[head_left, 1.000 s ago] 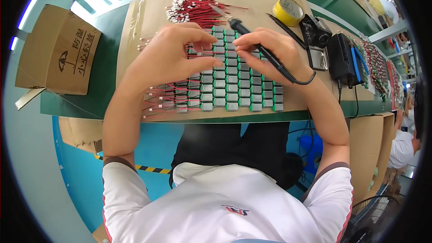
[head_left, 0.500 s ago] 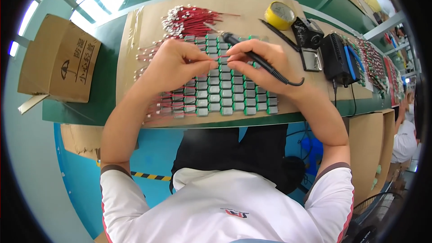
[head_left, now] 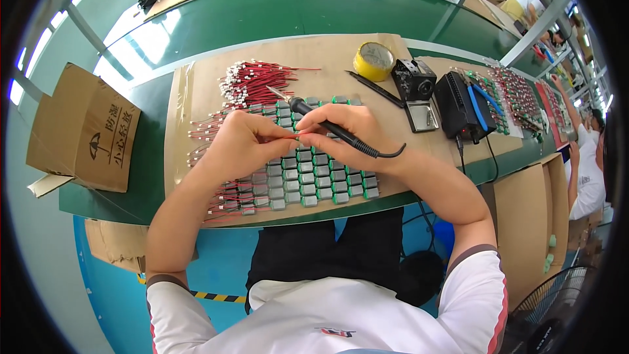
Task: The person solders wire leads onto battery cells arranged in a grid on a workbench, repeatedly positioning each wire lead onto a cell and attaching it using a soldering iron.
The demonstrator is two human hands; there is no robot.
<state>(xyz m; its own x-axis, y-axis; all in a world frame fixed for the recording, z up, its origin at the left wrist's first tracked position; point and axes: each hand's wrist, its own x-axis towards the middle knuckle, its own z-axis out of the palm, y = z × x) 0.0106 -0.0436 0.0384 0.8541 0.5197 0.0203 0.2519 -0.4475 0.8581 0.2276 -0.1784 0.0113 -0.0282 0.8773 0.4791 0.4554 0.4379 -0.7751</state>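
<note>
1. Left hand [head_left: 246,143]: thumb and forefinger closed in a pinch on a thin, flexible red wire [head_left: 297,136]. The remaining fingers are curled, partly hidden.
2. Right hand [head_left: 347,136]: fingers wrapped loosely round a soldering iron [head_left: 335,131]. Thumb and forefinger tips meet at the red wire, just beside the left fingertips; whether they grip it as well, cannot tell.
3. Wire position: between the two hands, above the block array.
4. Soldering iron: slim dark handle, slender metallic front end pointing up and left, away from the fingertips; dark cord curling from the rear.
5. Grey blocks [head_left: 306,178]: small, box-like, smooth, with green end parts; set in close, stepped columns. Upper part of array covered by the hands.
6. Wired leads [head_left: 219,206]: thin red and dark strands fanning out at the left side of the array, small white plugs at their ends.
7. Wire bundle [head_left: 252,84]: loose tangled heap of glossy red strands, white plugs massed at left.
8. Brown sheet [head_left: 314,49]: flat, matt, paper- or card-like; lies beneath the array on a smooth green tabletop [head_left: 149,177].
9. Upper right of array: round yellow roll [head_left: 375,61]; black pen-shaped tool [head_left: 375,88]; black block-shaped stand [head_left: 414,80] with a shallow, square metal tray [head_left: 421,117] adjoining; black boxy unit [head_left: 460,110] with a blue-handled tool [head_left: 483,110] against it.
10. Far left: open carton [head_left: 98,134], corrugated brown board, creased flap, dark printing.
</note>
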